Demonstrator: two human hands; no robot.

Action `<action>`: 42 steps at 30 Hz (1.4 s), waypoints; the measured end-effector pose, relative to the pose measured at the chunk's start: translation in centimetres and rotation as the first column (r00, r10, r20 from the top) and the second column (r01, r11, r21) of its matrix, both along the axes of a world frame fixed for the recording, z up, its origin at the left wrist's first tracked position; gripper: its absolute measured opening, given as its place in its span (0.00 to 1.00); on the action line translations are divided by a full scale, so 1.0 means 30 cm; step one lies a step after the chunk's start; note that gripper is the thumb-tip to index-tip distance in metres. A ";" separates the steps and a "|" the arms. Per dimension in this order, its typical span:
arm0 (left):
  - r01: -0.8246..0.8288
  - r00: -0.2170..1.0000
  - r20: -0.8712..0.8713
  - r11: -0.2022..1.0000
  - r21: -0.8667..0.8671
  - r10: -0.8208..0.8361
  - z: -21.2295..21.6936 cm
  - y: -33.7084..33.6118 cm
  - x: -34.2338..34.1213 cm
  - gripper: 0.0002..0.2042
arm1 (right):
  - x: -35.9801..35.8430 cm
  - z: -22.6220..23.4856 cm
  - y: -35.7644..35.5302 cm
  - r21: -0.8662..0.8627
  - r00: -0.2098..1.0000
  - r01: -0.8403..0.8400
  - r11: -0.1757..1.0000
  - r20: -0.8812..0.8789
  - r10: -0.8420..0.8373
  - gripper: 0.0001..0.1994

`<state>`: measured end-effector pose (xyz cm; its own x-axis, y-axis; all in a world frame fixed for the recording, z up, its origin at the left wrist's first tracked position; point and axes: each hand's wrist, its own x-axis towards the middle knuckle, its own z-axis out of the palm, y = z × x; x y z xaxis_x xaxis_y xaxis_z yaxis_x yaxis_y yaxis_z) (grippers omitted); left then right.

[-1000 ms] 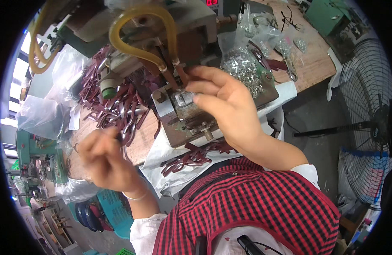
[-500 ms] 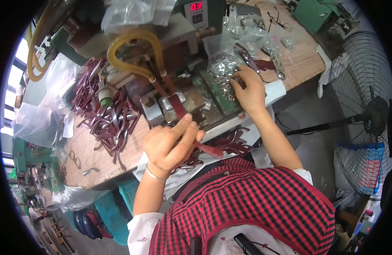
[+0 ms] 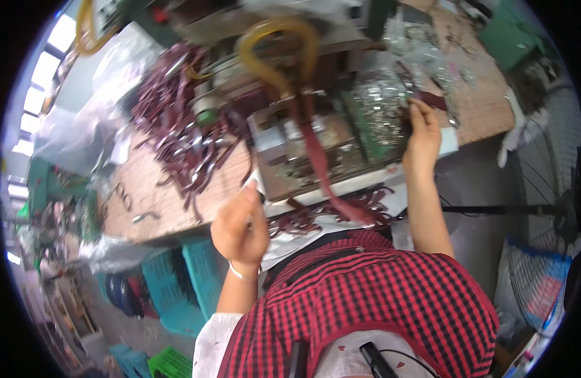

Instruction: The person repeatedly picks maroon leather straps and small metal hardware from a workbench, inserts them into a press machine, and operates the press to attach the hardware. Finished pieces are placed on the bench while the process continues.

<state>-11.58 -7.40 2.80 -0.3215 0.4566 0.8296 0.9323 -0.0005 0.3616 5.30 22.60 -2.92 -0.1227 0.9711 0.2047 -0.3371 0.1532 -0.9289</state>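
A long dark-red strap (image 3: 317, 157) runs from the metal block (image 3: 297, 135) under the machine's press down toward my lap, its lower part blurred. My left hand (image 3: 240, 227) is apart from it, above the table's front edge, with a finger stretched up and nothing visible in it. My right hand (image 3: 423, 135) is at the right side of a heap of small shiny metal pieces (image 3: 380, 110). Its fingertips are drawn together; anything between them is too small to make out.
Many dark-red straps lie heaped on the table (image 3: 177, 189) at the left, and more straps (image 3: 297, 220) rest along the front edge. A yellow hose (image 3: 281, 25) loops above the block. Teal baskets (image 3: 171, 296) stand below; a wire fan (image 3: 542, 252) is at the right.
My left hand has let go of the dark-red strap and moved away from it; the strap stays at the block. My right hand has shifted to the heap's right edge. The whole view has shifted.
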 end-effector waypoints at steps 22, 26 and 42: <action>-0.375 0.766 0.188 0.666 -0.645 0.614 -0.080 -0.071 -0.444 0.14 | 0.182 0.071 -0.068 0.304 0.842 0.108 0.947 0.479 -0.250 0.08; 0.002 0.562 0.801 0.968 -0.253 0.208 -0.031 -0.148 -0.409 0.17 | 0.173 0.174 -0.147 0.219 0.885 -0.071 0.973 0.464 -0.039 0.09; -0.110 0.744 0.665 0.968 0.227 -0.071 0.034 0.081 -0.221 0.05 | -0.261 0.343 -0.302 0.059 0.863 -0.498 0.865 0.133 0.487 0.20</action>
<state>-18.20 -4.97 3.81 -0.8365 0.2641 0.4802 0.4548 -0.1542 0.8771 -2.52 13.54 7.37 -0.6071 0.7563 0.2436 -0.2867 0.0774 -0.9549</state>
